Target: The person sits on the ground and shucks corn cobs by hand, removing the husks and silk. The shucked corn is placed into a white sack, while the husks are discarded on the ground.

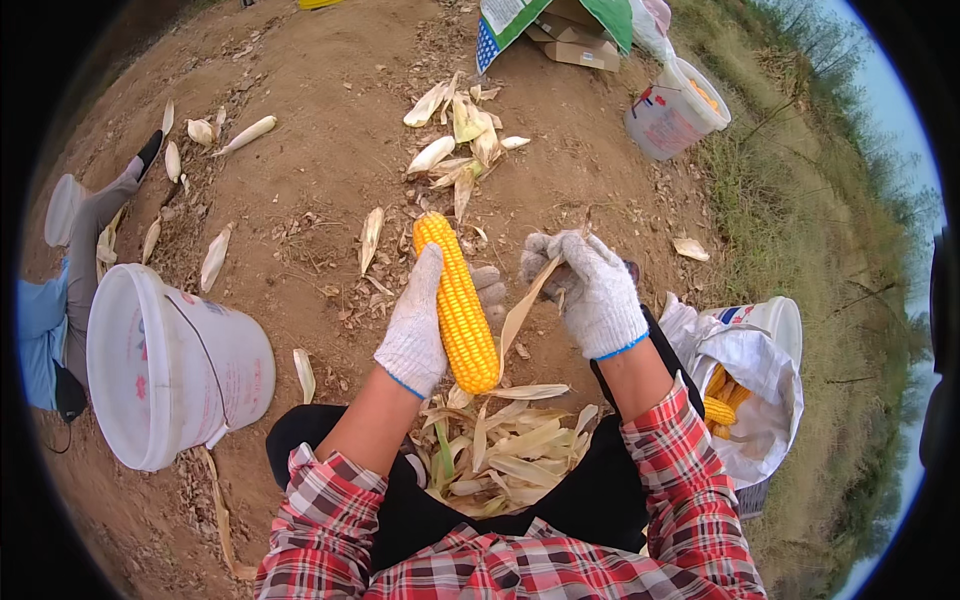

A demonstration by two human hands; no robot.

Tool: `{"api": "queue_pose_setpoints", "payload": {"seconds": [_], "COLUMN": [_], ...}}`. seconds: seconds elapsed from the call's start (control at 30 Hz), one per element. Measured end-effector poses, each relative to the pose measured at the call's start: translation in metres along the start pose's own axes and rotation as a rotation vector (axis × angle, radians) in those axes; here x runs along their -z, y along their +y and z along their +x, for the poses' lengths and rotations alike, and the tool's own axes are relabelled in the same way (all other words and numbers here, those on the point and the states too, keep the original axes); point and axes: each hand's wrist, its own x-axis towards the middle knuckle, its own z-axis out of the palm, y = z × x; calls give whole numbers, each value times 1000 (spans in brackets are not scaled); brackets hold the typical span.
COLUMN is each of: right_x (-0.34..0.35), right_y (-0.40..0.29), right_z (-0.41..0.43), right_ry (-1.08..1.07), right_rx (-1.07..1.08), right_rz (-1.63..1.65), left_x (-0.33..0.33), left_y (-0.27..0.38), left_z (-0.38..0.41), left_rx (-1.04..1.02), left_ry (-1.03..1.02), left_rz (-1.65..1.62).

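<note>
In the middle of the head view, my gloved left hand (420, 326) grips a bare yellow corn cob (463, 315), its thumb along the near side and its fingers behind. The cob tilts with its narrower tip up and to the left. To its right, my gloved right hand (589, 289) pinches a strip of dry corn husk (525, 304), which hangs down towards the cob's lower end. Whether the strip is still joined to the cob, I cannot tell. Below both hands, between my legs, lies a pile of loose husks (517, 454).
A white plastic bucket (225, 367) stands at left, near a seated person's leg (101, 217). At right, a white woven sack (772, 420) holds corn cobs (721, 401). Unhusked corn ears (431, 154) lie ahead, and another bucket (664, 116) with corn stands farther right.
</note>
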Motion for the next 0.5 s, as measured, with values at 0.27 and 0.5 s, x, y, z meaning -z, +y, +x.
{"api": "queue_pose_setpoints", "payload": {"seconds": [0.27,0.5], "right_x": [36,17], "right_y": [-19,11], "right_z": [-10,-38], "right_ry": [-128,-241], "right_rx": [-240,-439], "right_rz": [-172,-917], "left_x": [-4,-3], "left_y": [10,-5], "left_z": [31,45], "left_rx": [-84,-59], "left_ry": [170,117], "left_rz": [-204,-238]}}
